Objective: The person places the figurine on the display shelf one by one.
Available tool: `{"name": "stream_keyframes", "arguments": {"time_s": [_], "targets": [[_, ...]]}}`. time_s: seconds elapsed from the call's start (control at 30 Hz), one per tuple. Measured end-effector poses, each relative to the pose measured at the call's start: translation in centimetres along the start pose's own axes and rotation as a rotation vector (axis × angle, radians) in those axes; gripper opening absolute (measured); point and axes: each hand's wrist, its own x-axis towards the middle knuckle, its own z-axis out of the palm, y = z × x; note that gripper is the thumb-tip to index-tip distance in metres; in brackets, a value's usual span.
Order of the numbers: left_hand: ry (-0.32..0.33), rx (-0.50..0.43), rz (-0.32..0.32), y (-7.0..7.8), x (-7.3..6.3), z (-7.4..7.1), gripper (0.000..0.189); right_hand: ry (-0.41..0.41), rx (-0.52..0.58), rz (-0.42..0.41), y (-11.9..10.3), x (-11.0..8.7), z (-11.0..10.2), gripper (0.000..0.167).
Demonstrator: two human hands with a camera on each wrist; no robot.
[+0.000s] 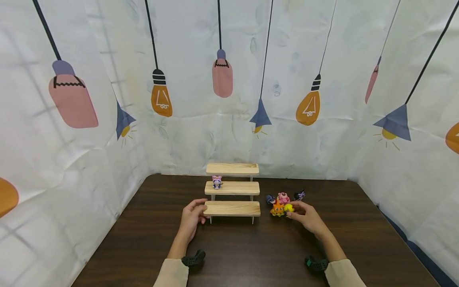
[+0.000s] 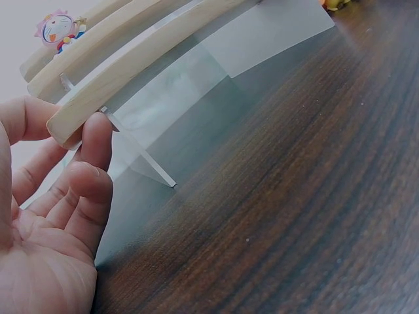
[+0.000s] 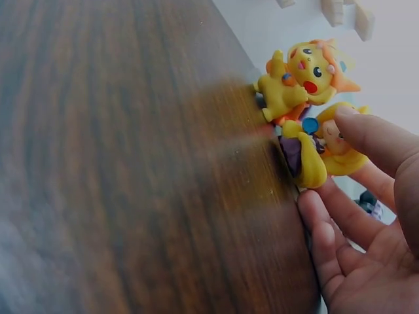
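I see the left hand (image 1: 191,218) curled round the bottom shelf (image 1: 232,207) at one end — the right hand (image 1: 308,217) pinching a yellow-haired doll (image 3: 313,169) beside an orange-and-yellow toy (image 1: 277,209).

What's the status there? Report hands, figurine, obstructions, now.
Left hand gripping lowest wooden tier at its left end. Right hand pinching yellow-haired figurine. Orange figurine crowding it on the tier side.

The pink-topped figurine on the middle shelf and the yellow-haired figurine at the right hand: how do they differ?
The pink-topped figurine stands on the middle shelf, untouched; the yellow-haired figurine is pinched by the right hand. The pink-topped one shows pink, white, blue; the yellow-haired one, yellow and purple. Both are toy figurines.
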Motion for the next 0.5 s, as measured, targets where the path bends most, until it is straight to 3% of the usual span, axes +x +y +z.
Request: {"name": "stream_keyframes", "arguments": {"time_s": [0.5], "targets": [[-0.001,0.001,-0.006,0.15,-0.08,0.06,0.034,0.002,0.03,-0.008,-0.3,-0.03,0.02,0.046]]}}
